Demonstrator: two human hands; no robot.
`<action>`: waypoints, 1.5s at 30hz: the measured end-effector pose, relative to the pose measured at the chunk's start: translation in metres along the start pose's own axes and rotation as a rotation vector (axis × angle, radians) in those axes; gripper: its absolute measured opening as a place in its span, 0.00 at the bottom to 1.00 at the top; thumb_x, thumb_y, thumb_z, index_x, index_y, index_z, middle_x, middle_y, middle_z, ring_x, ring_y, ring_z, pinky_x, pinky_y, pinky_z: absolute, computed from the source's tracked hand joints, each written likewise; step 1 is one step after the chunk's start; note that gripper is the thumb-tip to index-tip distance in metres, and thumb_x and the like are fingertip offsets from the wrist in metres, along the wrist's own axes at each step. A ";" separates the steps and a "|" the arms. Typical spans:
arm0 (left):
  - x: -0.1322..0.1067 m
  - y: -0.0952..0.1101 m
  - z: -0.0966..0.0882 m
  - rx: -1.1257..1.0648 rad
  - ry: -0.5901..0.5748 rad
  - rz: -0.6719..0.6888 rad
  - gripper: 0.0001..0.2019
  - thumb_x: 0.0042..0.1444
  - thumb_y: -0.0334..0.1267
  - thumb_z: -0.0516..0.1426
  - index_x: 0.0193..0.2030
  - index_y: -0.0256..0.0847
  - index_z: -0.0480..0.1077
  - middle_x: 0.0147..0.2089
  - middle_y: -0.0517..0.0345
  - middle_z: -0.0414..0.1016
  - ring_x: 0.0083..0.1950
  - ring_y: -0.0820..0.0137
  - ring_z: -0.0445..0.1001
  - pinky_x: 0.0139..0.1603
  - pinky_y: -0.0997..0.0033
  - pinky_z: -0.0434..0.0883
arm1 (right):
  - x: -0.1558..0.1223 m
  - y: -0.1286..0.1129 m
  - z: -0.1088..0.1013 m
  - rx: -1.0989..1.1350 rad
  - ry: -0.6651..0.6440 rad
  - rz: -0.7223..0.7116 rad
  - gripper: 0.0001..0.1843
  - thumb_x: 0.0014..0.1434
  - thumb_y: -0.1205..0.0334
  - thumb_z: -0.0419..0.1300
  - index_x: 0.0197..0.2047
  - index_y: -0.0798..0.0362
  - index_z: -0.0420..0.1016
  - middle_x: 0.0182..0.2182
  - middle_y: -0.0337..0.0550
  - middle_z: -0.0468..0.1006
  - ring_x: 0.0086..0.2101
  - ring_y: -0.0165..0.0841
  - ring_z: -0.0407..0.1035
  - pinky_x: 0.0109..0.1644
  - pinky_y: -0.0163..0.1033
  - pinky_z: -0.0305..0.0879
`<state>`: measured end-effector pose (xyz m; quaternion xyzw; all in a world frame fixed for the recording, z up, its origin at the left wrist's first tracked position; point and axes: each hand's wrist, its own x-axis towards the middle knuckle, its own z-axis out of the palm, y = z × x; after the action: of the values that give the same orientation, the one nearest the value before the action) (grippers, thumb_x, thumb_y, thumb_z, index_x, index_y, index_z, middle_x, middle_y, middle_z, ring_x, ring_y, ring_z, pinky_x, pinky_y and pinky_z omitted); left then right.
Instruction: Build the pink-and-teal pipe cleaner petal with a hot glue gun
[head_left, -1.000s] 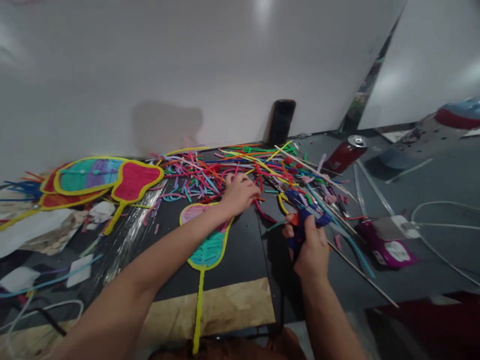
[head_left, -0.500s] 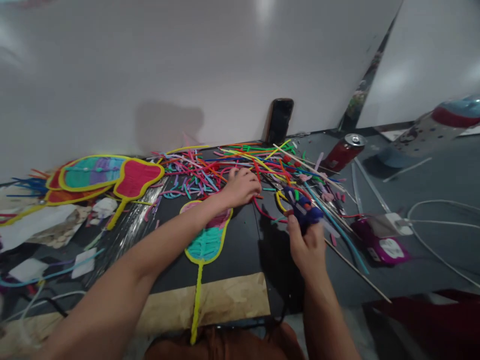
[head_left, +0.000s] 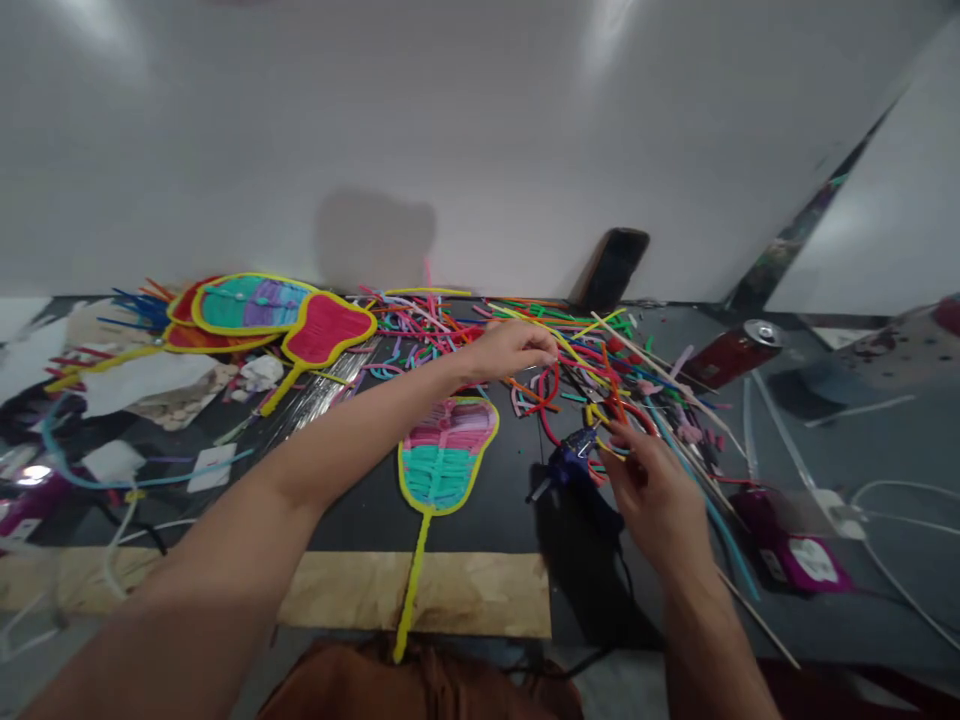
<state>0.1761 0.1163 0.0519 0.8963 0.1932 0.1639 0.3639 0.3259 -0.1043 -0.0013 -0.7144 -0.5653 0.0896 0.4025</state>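
My left hand (head_left: 517, 348) reaches over the pile of pipe cleaners (head_left: 442, 325), its fingers pinched at the top of a curved red pipe cleaner (head_left: 553, 385). My right hand (head_left: 664, 490) has its fingers curled in beside yellow and orange pipe cleaners; what is between its fingertips is hidden. Just left of that hand is a dark blue glue gun (head_left: 574, 455), apart from the palm. A paddle-shaped piece (head_left: 439, 480) with pink, purple and teal rows, a yellow outline and a yellow stem lies below my left forearm.
Finished-looking yellow-edged pieces (head_left: 330, 330) lie at the left near crumpled paper (head_left: 261, 373). A phone (head_left: 611, 268) leans on the white wall. On the right are a red can (head_left: 739, 352), a purple pack (head_left: 802, 560) and white cables. Brown paper (head_left: 487, 595) lines the front edge.
My right hand has let go of the glue gun and moved right of it. My left hand has risen slightly, lifting the red pipe cleaner into a loop. The view has shifted.
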 end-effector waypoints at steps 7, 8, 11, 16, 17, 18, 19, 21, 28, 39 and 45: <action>-0.007 0.020 0.011 -0.183 -0.142 0.047 0.08 0.54 0.38 0.56 0.33 0.36 0.74 0.32 0.59 0.73 0.36 0.71 0.69 0.39 0.73 0.63 | 0.050 -0.025 0.017 0.373 0.023 -0.022 0.14 0.56 0.55 0.61 0.45 0.49 0.77 0.36 0.43 0.78 0.31 0.33 0.69 0.36 0.41 0.67; -0.008 0.021 0.010 -0.254 -0.157 0.045 0.09 0.53 0.39 0.57 0.33 0.35 0.73 0.32 0.59 0.72 0.35 0.72 0.68 0.37 0.74 0.63 | 0.052 -0.027 0.019 0.362 0.033 -0.054 0.11 0.57 0.56 0.61 0.42 0.49 0.77 0.35 0.42 0.78 0.31 0.33 0.69 0.37 0.41 0.67; -0.010 0.022 0.007 -0.402 -0.186 0.040 0.12 0.54 0.42 0.57 0.32 0.33 0.72 0.29 0.60 0.69 0.32 0.74 0.66 0.34 0.74 0.62 | 0.057 -0.031 0.021 0.347 0.079 -0.138 0.09 0.58 0.57 0.60 0.42 0.48 0.78 0.34 0.41 0.79 0.30 0.33 0.70 0.37 0.41 0.67; -0.012 0.023 0.001 -0.461 -0.190 0.033 0.13 0.55 0.44 0.56 0.32 0.34 0.72 0.26 0.63 0.64 0.28 0.76 0.61 0.31 0.75 0.59 | 0.066 -0.038 0.019 0.214 0.146 -0.239 0.07 0.58 0.57 0.61 0.38 0.48 0.78 0.33 0.41 0.80 0.31 0.34 0.72 0.38 0.41 0.67; -0.011 0.024 0.000 -0.460 -0.192 0.034 0.13 0.55 0.44 0.56 0.31 0.34 0.71 0.25 0.63 0.64 0.28 0.76 0.61 0.31 0.75 0.59 | 0.069 -0.038 0.019 0.186 0.166 -0.264 0.07 0.58 0.57 0.61 0.37 0.49 0.78 0.32 0.41 0.79 0.31 0.34 0.72 0.38 0.40 0.67; -0.011 0.025 -0.001 -0.446 -0.192 0.034 0.12 0.55 0.43 0.55 0.31 0.34 0.71 0.25 0.63 0.64 0.29 0.76 0.62 0.31 0.75 0.59 | 0.070 -0.038 0.019 0.163 0.181 -0.295 0.06 0.58 0.57 0.61 0.37 0.49 0.77 0.32 0.41 0.79 0.31 0.33 0.72 0.37 0.40 0.67; -0.010 0.027 -0.002 -0.416 -0.188 0.034 0.11 0.56 0.42 0.55 0.30 0.34 0.71 0.26 0.63 0.64 0.29 0.76 0.62 0.32 0.75 0.59 | 0.072 -0.038 0.019 0.145 0.193 -0.328 0.06 0.58 0.58 0.61 0.36 0.50 0.77 0.31 0.40 0.79 0.31 0.33 0.72 0.37 0.39 0.67; -0.008 0.029 -0.003 -0.318 -0.177 0.044 0.10 0.56 0.39 0.55 0.30 0.35 0.70 0.27 0.62 0.66 0.31 0.75 0.64 0.34 0.75 0.60 | 0.074 -0.036 0.019 0.122 0.205 -0.377 0.04 0.58 0.61 0.61 0.36 0.51 0.76 0.30 0.40 0.79 0.30 0.31 0.71 0.36 0.37 0.67; 0.003 0.036 -0.009 0.218 -0.112 0.089 0.07 0.57 0.34 0.53 0.33 0.39 0.72 0.33 0.61 0.73 0.39 0.70 0.69 0.43 0.68 0.56 | 0.064 -0.022 0.010 0.154 0.259 -0.200 0.07 0.57 0.58 0.61 0.34 0.53 0.75 0.26 0.39 0.76 0.25 0.30 0.69 0.30 0.36 0.65; 0.020 0.003 -0.017 0.680 0.117 -0.097 0.16 0.55 0.24 0.51 0.45 0.44 0.73 0.48 0.53 0.76 0.55 0.59 0.64 0.59 0.44 0.44 | 0.036 -0.002 -0.018 0.589 0.562 0.180 0.11 0.53 0.55 0.63 0.31 0.55 0.73 0.18 0.32 0.69 0.19 0.24 0.61 0.24 0.32 0.58; -0.001 0.016 -0.006 0.614 0.275 -0.178 0.26 0.52 0.22 0.51 0.57 0.45 0.67 0.61 0.49 0.66 0.60 0.59 0.60 0.60 0.46 0.47 | -0.002 -0.012 -0.001 0.487 0.170 0.280 0.12 0.54 0.55 0.63 0.36 0.55 0.77 0.20 0.36 0.73 0.21 0.27 0.65 0.27 0.34 0.64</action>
<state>0.1763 0.1088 0.0675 0.9131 0.3584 0.1849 0.0605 0.3168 -0.1056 0.0068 -0.6728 -0.3874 0.2171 0.5917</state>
